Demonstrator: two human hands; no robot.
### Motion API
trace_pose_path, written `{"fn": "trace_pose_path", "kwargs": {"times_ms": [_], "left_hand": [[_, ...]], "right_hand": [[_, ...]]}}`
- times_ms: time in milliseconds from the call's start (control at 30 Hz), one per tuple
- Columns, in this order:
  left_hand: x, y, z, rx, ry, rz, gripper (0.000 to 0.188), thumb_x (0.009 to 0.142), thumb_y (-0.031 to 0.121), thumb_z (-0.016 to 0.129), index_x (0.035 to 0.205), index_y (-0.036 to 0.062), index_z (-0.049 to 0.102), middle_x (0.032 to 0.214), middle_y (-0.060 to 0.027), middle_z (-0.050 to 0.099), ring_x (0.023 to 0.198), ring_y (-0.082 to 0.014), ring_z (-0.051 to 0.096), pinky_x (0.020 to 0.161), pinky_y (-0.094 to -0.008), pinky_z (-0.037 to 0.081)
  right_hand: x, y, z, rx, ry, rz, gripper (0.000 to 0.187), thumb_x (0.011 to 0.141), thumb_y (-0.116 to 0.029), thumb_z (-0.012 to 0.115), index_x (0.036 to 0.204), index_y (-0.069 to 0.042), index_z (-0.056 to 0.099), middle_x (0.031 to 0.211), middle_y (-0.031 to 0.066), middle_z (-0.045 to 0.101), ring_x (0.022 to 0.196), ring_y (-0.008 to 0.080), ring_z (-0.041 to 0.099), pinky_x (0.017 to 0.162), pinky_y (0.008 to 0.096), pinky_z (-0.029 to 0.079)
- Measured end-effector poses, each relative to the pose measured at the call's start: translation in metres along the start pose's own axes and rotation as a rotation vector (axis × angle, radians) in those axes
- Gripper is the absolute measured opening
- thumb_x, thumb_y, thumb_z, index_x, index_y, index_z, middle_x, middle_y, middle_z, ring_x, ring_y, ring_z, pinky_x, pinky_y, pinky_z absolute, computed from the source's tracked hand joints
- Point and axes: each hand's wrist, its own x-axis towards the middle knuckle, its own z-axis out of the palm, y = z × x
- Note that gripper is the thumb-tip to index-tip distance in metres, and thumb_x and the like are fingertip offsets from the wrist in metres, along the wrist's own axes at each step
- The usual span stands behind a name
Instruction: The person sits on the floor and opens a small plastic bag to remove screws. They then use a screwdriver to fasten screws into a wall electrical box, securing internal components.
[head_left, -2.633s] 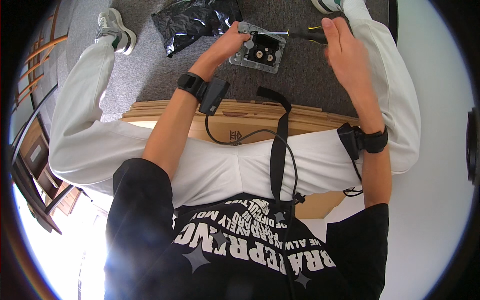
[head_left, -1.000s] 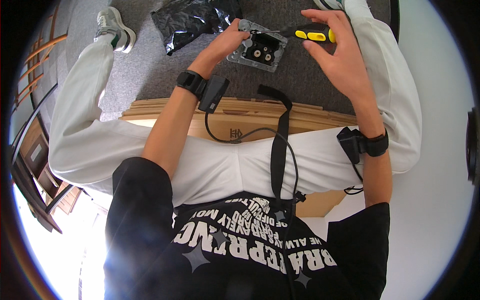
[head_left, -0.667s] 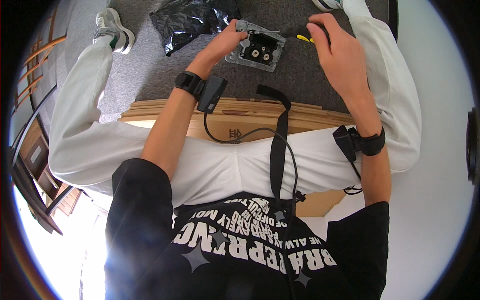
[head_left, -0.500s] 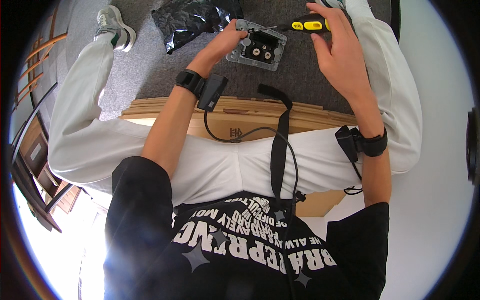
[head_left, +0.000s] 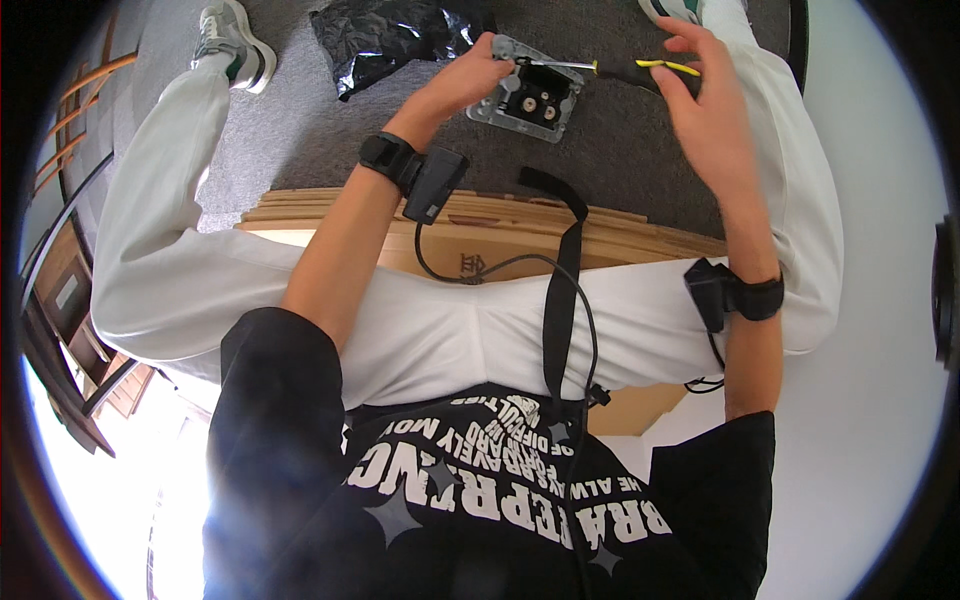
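Observation:
My left hand (head_left: 466,80) pinches the near-left edge of a grey plastic housing (head_left: 484,118), its fingertips close to a corner. Inside the housing is a black recess with several small round metal fittings. My right hand (head_left: 705,110) has its thumb and fingers around the black and yellow handle of a screwdriver (head_left: 668,68), to the right of the housing. A thin silver rod with a small yellow end reaches across the housing's far edge, in line with the handle. Its tip by my left fingers is too small to make out.
A crumpled black plastic bag (head_left: 385,45) lies left of the housing on the grey carpet (head_left: 290,130). Stacked cardboard (head_left: 640,232) lies between my legs. A black strap (head_left: 562,300) and a cable hang across my lap. A white wall (head_left: 880,250) stands at right.
The housing and my left hand have shifted slightly right. My right hand has moved right with the screwdriver, whose handle has turned so less yellow shows.

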Motion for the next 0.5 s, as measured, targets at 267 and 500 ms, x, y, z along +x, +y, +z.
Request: {"fn": "trace_pose_path", "kwargs": {"times_ms": [267, 500], "left_hand": [[-0.001, 0.038, 0.0, 0.225, -0.146, -0.052, 0.079, 0.11, 0.042, 0.048, 0.163, -0.0021, 0.009, 0.122, -0.0294, 0.064, 0.104, -0.0415, 0.068, 0.08, -0.052, 0.053], [-0.001, 0.033, 0.0, 0.209, -0.108, 0.008, 0.075, 0.11, 0.04, 0.048, 0.162, -0.0022, 0.013, 0.105, -0.0246, 0.067, 0.086, -0.0373, 0.066, 0.072, -0.0522, 0.048]], "right_hand": [[0.003, 0.013, -0.007, 0.424, 0.136, 0.311, 0.041, 0.1, -0.034, 0.066, 0.13, -0.007, 0.065, 0.117, 0.0089, 0.069, 0.111, 0.0173, 0.062, 0.097, 0.0283, 0.048], [0.008, 0.003, -0.018, -0.079, -0.182, 0.674, 0.056, 0.103, -0.053, 0.054, 0.1, 0.001, 0.071, 0.066, 0.0055, 0.065, 0.067, 0.0216, 0.067, 0.068, 0.0366, 0.054]]}}
